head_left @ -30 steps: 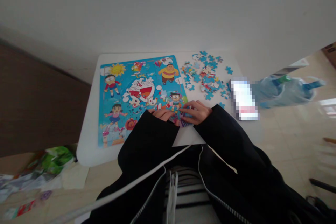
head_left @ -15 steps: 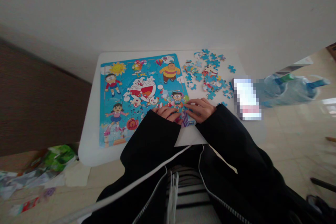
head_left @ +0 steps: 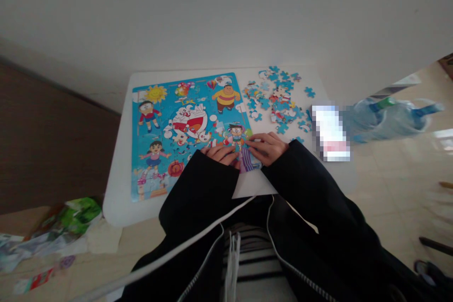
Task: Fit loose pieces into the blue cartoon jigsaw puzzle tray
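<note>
Starting closest: one striped knit-looking shirt (head_left: 260,269) under one black jacket (head_left: 198,193) hanging open, plus one white cord (head_left: 177,245) slung across. Left hand (head_left: 222,153) next, fingers bent and resting on one flat, glossy blue jigsaw (head_left: 191,137), with the right hand (head_left: 269,147) curled in at its near right corner, thumb and fingers partly bent. Honestly can't tell about a piece pinched in either. Lying on one white table (head_left: 122,184) with rounded corners, by the way. Can spot one Doraemon (head_left: 189,120), four cartoon kids (head_left: 225,98) and one yellow sun (head_left: 155,93) in the print. Over to the right, one lit phone (head_left: 331,132), screen too pixelated to read. Just past that, knobbly loose pieces (head_left: 281,99), too heaped to count, with one lying apart. Further right, two clear bluish plastic bottles (head_left: 371,118). At the back, plain pale wall (head_left: 226,19).
</note>
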A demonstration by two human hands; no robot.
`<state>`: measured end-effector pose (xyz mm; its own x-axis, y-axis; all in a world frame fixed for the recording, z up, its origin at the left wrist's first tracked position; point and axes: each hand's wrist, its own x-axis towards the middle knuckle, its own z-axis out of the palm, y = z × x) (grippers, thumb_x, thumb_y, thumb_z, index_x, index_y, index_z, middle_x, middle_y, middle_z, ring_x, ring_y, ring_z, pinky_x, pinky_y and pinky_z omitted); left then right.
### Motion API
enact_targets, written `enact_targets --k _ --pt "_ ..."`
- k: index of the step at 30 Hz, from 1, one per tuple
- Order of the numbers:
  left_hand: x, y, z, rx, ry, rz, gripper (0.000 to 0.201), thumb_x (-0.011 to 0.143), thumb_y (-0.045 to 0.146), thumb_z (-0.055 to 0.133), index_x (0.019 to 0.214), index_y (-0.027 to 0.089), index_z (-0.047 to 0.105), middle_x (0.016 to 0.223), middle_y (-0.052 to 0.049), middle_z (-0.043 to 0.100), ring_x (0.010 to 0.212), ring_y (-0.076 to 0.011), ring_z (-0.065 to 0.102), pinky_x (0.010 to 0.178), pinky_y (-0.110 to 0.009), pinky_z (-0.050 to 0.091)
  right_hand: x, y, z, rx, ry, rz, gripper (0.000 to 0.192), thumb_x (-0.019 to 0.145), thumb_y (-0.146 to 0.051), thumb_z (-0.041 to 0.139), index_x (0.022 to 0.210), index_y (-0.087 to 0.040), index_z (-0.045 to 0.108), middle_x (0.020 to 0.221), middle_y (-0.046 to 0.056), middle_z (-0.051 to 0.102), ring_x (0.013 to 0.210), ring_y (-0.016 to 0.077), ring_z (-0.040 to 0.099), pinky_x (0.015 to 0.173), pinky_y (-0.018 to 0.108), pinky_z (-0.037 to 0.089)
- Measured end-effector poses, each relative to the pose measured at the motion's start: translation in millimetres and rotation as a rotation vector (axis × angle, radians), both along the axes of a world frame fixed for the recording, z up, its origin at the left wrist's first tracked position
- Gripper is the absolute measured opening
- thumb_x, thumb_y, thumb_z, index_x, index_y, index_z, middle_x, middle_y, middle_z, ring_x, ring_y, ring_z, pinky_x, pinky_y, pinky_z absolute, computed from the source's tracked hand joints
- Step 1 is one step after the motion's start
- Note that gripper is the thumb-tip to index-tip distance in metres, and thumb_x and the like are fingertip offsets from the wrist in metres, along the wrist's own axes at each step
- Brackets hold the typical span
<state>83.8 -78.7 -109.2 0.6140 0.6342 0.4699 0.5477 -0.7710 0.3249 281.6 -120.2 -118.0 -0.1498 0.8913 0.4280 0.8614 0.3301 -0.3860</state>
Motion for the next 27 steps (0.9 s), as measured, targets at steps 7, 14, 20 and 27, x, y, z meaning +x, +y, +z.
enact_targets --k 7,14,20,27 --pt "-7.3 -1.7 -0.1 0.008 -0.031 0.019 0.011 0.077 0.026 0.061 0.086 0.024 0.067 0.095 0.000 0.069 0.090 -0.0205 0.060 0.080 -0.037 0.041 2.9 -1.7 -5.9 -0.023 0.000 0.008 0.024 0.086 -0.027 0.051 0.102 -0.024 0.069 0.099 0.006 0.067 0.071 0.0130 0.056 0.068 0.030 0.049" --pt "-5.6 1.1 -0.2 0.007 -0.043 0.004 0.014 0.074 0.024 0.062 0.087 0.024 0.068 0.091 -0.001 0.068 0.083 -0.0190 0.059 0.077 -0.034 0.043 -2.4 -0.3 -11.8 0.077 0.028 -0.050 0.028 0.088 -0.030 0.046 0.093 -0.022 0.072 0.092 0.006 0.068 0.064 0.0133 0.052 0.063 0.031 0.049" --pt "-6.3 1.9 -3.8 -0.008 -0.052 0.013 0.014 0.077 0.026 0.061 0.089 0.025 0.068 0.091 -0.001 0.068 0.084 -0.0189 0.061 0.078 -0.033 0.044 -3.0 -4.3 -3.8 0.116 0.009 -0.006 0.024 0.086 -0.025 0.051 0.099 -0.019 0.070 0.097 0.007 0.067 0.065 0.0119 0.051 0.064 0.027 0.049" --pt "-7.0 8.0 -11.2 0.055 -0.104 -0.029 0.013 0.074 0.026 0.064 0.086 0.023 0.068 0.090 -0.002 0.069 0.084 -0.0196 0.061 0.075 -0.032 0.045 -4.2 -19.1 14.2 0.068 0.055 -0.186 0.022 0.086 -0.024 0.050 0.094 -0.021 0.071 0.089 0.005 0.068 0.071 0.0126 0.059 0.069 0.028 0.051"
